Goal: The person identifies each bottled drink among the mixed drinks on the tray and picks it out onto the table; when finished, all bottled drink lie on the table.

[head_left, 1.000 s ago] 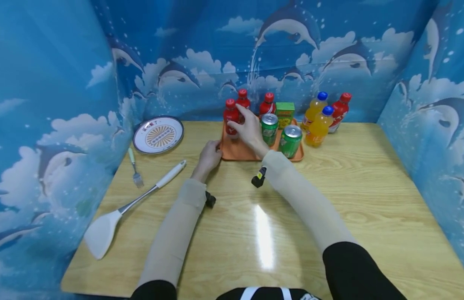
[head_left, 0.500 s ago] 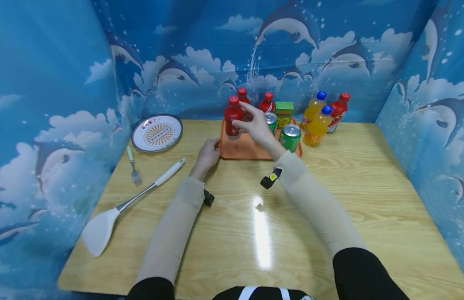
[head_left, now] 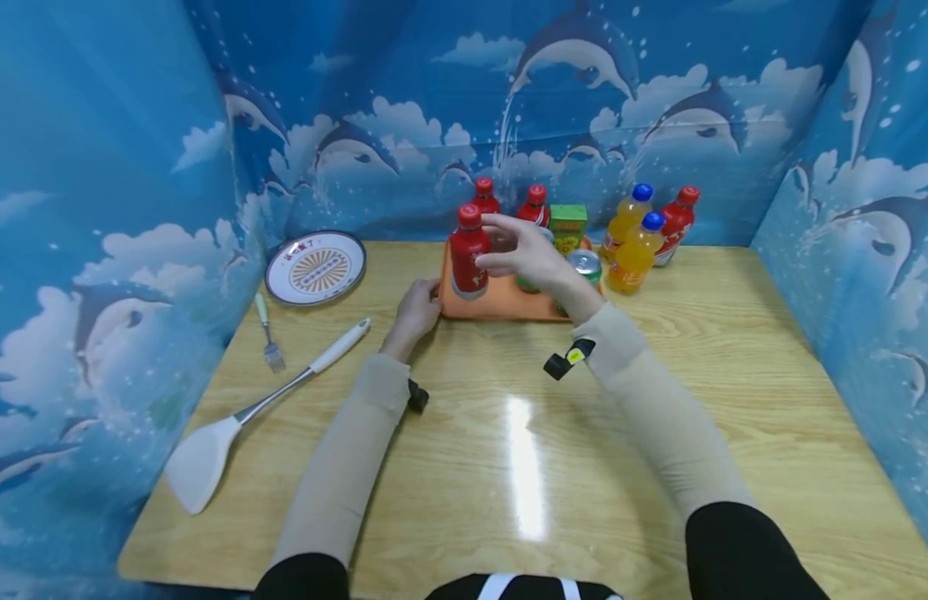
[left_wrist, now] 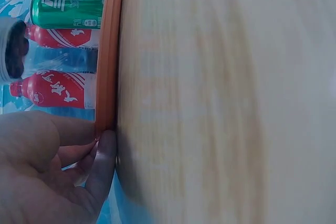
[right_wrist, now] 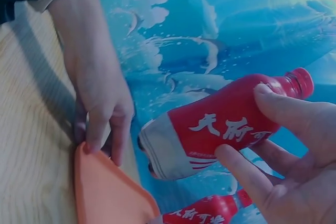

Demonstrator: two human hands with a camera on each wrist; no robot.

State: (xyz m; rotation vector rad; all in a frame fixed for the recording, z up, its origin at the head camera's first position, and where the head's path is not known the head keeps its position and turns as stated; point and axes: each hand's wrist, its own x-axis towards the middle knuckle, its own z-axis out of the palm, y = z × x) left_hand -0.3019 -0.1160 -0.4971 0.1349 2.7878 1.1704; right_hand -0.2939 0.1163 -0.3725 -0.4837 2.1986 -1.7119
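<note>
My right hand [head_left: 535, 254] grips a red-labelled soda bottle [head_left: 467, 262] between thumb and fingers. In the right wrist view the bottle [right_wrist: 226, 124] is raised over the orange tray [right_wrist: 105, 192], its pale base towards the left. My left hand [head_left: 416, 312] pinches the near left corner of the tray [head_left: 494, 307]; its thumb and fingers show at the rim in the left wrist view. On the tray stand two more red bottles, one [head_left: 485, 198] at the back left and one [head_left: 535, 207] at the back middle, a green box [head_left: 567, 223] and green cans [head_left: 584, 262], partly hidden by my right hand.
Right of the tray stand two orange-drink bottles [head_left: 635, 254] with blue caps and another red bottle [head_left: 676, 223]. At the left lie a white plate [head_left: 317, 268], a fork [head_left: 271, 343] and a long spatula [head_left: 205, 458]. A dolphin-print curtain [head_left: 404, 100] rises behind the table.
My right hand has lifted the red bottle from the tray's left side and brought it slightly right and nearer. The left hand stays at the tray's corner.
</note>
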